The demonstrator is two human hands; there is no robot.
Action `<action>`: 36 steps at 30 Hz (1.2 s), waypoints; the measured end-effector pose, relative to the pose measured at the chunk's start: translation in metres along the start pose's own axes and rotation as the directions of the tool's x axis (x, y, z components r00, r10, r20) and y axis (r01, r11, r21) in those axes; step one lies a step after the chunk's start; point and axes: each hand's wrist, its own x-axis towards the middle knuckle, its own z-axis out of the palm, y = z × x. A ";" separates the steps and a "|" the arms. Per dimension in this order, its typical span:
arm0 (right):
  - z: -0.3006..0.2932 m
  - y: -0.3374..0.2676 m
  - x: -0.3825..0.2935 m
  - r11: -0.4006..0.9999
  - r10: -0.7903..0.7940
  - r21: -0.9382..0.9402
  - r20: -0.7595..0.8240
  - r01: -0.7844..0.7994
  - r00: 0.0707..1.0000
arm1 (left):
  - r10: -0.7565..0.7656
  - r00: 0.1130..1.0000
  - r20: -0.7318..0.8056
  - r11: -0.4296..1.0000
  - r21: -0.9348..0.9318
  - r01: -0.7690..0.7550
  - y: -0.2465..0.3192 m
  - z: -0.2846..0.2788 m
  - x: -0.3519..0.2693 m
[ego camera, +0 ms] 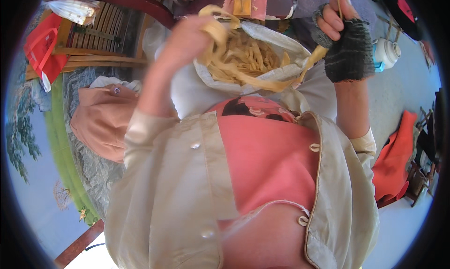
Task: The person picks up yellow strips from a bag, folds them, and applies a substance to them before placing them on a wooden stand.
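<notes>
My left hand (188, 40), bare and blurred by motion, is closed around looping tan flat strips (216, 33), perhaps plant fibre or leaf. At the upper right my right hand (339, 30) wears a dark grey fingerless knitted glove (348, 53). Its thumb and fingers pinch a thin tan strip that sticks up past the fingertips. Below that hand, a tan strip (270, 84) sags leftward across the front of a white woven sack (211, 77). The sack stands open before my lap, between the two hands, and holds a heap of similar strips (253, 56).
Beyond the sack, a wooden piece (242, 2) lies on pink cloth (260, 3) on a dark table. Left are a wooden slatted chair (102, 26), a red bag (45, 47) and brownish-pink cloth (102, 121). A white kettle-like vessel (385, 53) and red cloth (393, 160) lie right.
</notes>
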 end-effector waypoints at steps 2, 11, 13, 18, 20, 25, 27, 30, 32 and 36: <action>0.007 0.002 0.002 0.999 -0.031 0.028 -0.153 0.036 0.988 | -0.270 0.920 0.284 0.934 0.310 0.178 -0.040 0.069 0.003; -0.030 -0.011 0.038 0.891 -0.352 0.223 -0.213 0.396 0.912 | 0.033 0.995 0.095 0.977 0.208 -0.052 -0.038 0.126 -0.012; 0.005 -0.006 0.041 0.878 -0.460 -0.032 -0.326 0.477 0.826 | -0.015 0.995 0.094 0.995 0.103 0.006 -0.016 0.120 0.000; 0.015 0.012 0.043 0.942 -0.322 0.020 -0.216 0.334 0.922 | -0.105 0.992 0.063 0.962 -0.246 0.118 0.022 0.132 0.012; 0.006 0.002 0.027 -0.047 -0.554 -0.949 0.285 0.312 0.782 | -0.142 0.989 0.046 0.896 -0.419 0.148 0.013 0.137 0.019; 0.012 0.046 0.012 -0.137 -0.295 -0.897 0.441 0.420 0.847 | -0.184 0.765 0.617 0.549 -0.580 0.601 -0.024 0.106 0.023; 0.009 0.063 0.009 -0.451 -0.127 -0.707 0.654 0.544 0.745 | 0.084 0.554 0.828 0.295 -0.552 0.780 -0.038 0.103 0.008; 0.039 0.068 -0.001 -0.350 -0.099 -0.706 0.682 0.616 0.725 | -0.044 0.706 0.707 -0.043 -0.708 0.705 0.028 0.079 -0.006; 0.038 0.087 -0.006 -0.258 -0.050 -0.669 0.729 0.697 0.682 | -0.069 0.753 0.654 -0.264 -0.740 0.619 0.041 0.065 -0.006; 0.032 0.103 -0.018 -0.198 0.020 -0.657 0.740 0.728 0.673 | -0.092 0.832 0.547 -0.388 -0.789 0.476 0.023 0.065 -0.008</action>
